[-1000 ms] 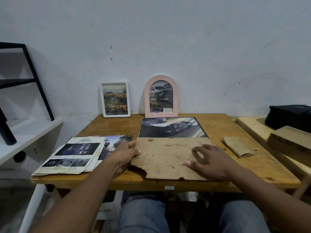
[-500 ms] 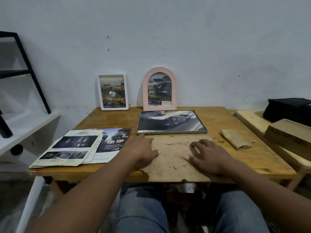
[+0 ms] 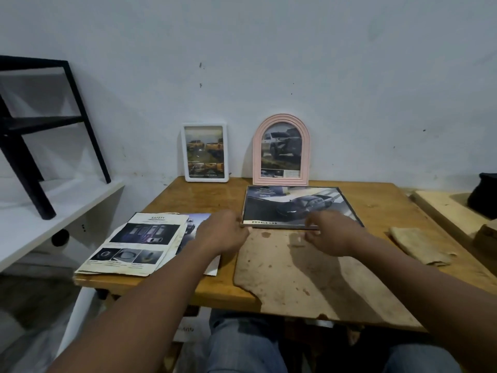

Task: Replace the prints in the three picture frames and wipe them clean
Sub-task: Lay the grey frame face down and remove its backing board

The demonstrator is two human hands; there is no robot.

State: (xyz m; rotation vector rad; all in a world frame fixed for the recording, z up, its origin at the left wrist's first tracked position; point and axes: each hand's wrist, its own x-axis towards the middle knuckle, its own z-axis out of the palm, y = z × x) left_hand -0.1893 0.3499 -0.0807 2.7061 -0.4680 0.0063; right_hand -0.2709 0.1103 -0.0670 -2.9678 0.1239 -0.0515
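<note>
A black flat frame (image 3: 295,204) with a car print lies face up in the middle of the wooden table (image 3: 376,208). My left hand (image 3: 223,234) grips its near left corner. The curled fingers of my right hand (image 3: 333,234) pinch its near edge; both hands are blurred. A worn brown backing board (image 3: 309,275) lies in front of the frame and overhangs the table's front edge. A white frame (image 3: 205,153) and a pink arched frame (image 3: 281,149) stand against the wall, each holding a car print. Loose prints (image 3: 139,243) are stacked at the left. A tan cloth (image 3: 419,246) lies at the right.
A white shelf (image 3: 53,211) with a black metal stand (image 3: 40,125) on it is at the left. A lower wooden bench (image 3: 443,208) with a black bag (image 3: 484,195) stands to the right of the table. My knees are under the front edge.
Both hands have left the backing board and moved forward to the near edge of the black frame. The camera has tilted and shifted.
</note>
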